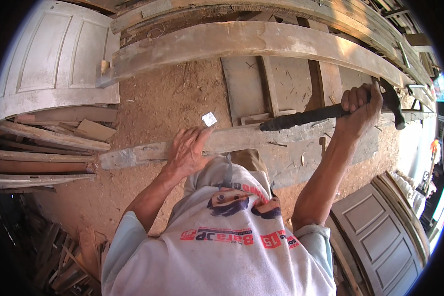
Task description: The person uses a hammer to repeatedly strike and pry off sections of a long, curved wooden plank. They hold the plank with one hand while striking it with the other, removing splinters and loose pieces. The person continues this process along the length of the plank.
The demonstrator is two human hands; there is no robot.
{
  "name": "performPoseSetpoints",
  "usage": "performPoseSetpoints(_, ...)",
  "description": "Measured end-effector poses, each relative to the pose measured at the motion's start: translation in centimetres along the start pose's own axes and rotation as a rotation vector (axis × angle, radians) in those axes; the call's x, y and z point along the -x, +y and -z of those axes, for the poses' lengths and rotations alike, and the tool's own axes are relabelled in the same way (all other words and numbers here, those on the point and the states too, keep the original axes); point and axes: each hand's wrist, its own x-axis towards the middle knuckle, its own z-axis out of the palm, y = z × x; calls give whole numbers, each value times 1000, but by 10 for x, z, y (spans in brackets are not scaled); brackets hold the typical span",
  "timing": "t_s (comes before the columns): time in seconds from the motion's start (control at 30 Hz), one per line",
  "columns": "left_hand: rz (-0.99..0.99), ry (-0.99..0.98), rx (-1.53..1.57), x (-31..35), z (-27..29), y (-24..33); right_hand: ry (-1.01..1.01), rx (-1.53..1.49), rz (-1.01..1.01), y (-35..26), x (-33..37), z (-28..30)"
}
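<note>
My left hand [186, 152] grips a long, weathered wooden beam [241, 138] that lies crosswise before my body, its fingers bent over the far edge. Several nails stick out of the beam's side, one nail [277, 144] near its middle. Closed around a claw hammer [308, 117], my right hand [358, 111] is above the beam's right part. It holds the hammer close to the dark metal head, and the black handle points left across the beam. The hammer's face seems just above the wood; whether they touch I cannot tell.
Beyond lies a thick second beam [222, 42], with stacked timber behind it. A white panelled door [54, 54] leans at far left above loose boards. A grey panelled door [380, 237] stands at near right. A small white packet [208, 119] lies past my left hand.
</note>
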Motion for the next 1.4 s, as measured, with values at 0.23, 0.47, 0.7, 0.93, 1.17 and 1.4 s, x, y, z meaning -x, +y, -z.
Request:
performPoseSetpoints(0.23, -30, 41, -22, -1, 2, 2, -19, 28, -117, 27, -40, 4)
performPoseSetpoints(0.47, -41, 45, -22, 0, 4, 3, -77, 40, -165, 47, -60, -2)
performPoseSetpoints(0.7, -44, 17, -58, -3, 3, 7, -147, 83, -234, 51, -64, -33)
performPoseSetpoints(0.93, -14, 24, -83, 0, -4, 2, -89, -10, -168, 39, -54, -16)
performPoseSetpoints(1.17, 84, 23, 24, 1, 4, 13, -215, -314, 201, -83, -15, 103)
performPoseSetpoints(1.4, 8, -20, -56, 5, -3, 1, -6, -377, 63, -34, 134, 151)
